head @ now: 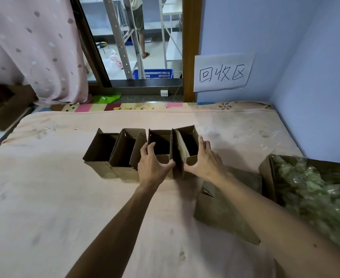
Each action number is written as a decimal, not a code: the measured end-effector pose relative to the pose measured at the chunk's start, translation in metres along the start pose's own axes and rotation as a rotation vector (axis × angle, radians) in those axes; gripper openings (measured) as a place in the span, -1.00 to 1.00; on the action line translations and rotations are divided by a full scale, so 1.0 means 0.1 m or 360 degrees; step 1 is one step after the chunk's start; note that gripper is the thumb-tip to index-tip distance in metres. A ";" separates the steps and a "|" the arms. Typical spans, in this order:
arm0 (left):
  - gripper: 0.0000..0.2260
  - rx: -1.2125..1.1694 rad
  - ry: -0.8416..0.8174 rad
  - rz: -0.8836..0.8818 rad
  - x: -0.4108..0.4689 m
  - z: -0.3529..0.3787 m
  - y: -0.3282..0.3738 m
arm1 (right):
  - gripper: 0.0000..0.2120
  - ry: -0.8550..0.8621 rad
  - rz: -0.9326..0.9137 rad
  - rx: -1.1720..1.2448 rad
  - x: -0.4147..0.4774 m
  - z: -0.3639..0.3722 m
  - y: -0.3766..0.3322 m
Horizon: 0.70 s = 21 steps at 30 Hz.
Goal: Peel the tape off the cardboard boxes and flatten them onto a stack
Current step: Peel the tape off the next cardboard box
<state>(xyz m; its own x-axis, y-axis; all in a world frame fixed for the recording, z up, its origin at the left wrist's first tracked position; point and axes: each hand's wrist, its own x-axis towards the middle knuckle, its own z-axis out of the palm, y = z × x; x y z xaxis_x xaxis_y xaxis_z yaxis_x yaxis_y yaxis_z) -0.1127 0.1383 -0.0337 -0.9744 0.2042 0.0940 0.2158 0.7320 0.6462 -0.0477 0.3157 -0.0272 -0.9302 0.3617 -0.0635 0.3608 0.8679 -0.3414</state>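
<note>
— Where do the cardboard boxes (pixel 113 155) sit?

— 4 of them stand upright in a row across the middle of the bed (pixel 64 197), on its pale pink sheet. All 4 are open at the top, flaps raised, and each touches the next one.

— And the person's hands?

— Both arms reach forward to the right end of the row. The left hand (pixel 153 167) grasps the 3rd box (pixel 161 141): its fingers (pixel 147 150) hook over the left rim into the opening, and the thumb stretches along the near wall. The right hand (pixel 205 161) clasps the 4th box (pixel 191 159) round its near right corner, fingers (pixel 203 144) laid up the outer right wall and thumb on the near wall. The 2 thumbs almost meet where the 2 boxes join.

— Is anything flattened?

— A piece of flattened cardboard (pixel 221 207) lies on the sheet to the right, nearer the person, partly under the right forearm. Whether it is 1 box or several, the view does not tell.

— What else is there?

— Just right of that cardboard stands an open carton (pixel 265 177) filled with green material in clear wrapping, blurred here. A paper sign (pixel 223 73) with 3 handwritten characters hangs on the blue wall beyond the bed. A pink spotted curtain (pixel 34 47) hangs at the far left, and a blue basket (pixel 155 73) shows through the glass behind.
</note>
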 end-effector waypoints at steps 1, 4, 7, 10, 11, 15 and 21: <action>-0.22 -0.0017 0.0009 0.0000 -0.01 0.00 -0.01 | 0.16 0.0007 0.0007 0.0006 -0.01 0.00 0.00; -0.23 -0.0064 0.0024 0.0019 -0.05 -0.03 -0.05 | 0.14 0.0032 0.0045 0.0063 -0.05 -0.01 -0.01; -0.23 -0.0081 0.0030 0.0049 -0.09 -0.08 -0.09 | 0.11 0.0086 0.0076 0.0133 -0.11 -0.05 -0.03; -0.23 -0.0101 0.0055 0.0075 -0.16 -0.16 -0.09 | 0.11 0.0104 0.0080 0.0149 -0.18 -0.13 -0.09; -0.23 -0.0107 0.0062 0.0084 -0.18 -0.19 -0.09 | 0.12 0.0107 0.0078 0.0147 -0.21 -0.17 -0.12; -0.24 -0.0146 0.0099 0.0111 -0.30 -0.36 -0.06 | 0.12 0.0154 0.0067 0.0151 -0.37 -0.32 -0.24; -0.23 -0.0187 0.0139 0.0188 -0.65 -0.69 -0.04 | 0.10 0.0236 0.0083 0.0187 -0.81 -0.46 -0.38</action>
<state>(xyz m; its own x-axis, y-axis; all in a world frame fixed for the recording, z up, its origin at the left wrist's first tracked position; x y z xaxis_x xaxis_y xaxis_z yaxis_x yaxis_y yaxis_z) -0.0542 0.0776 0.0097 -0.9457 0.2231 0.2364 0.3249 0.6242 0.7105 0.0171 0.2697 0.0343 -0.8870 0.4589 0.0517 0.3899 0.8041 -0.4489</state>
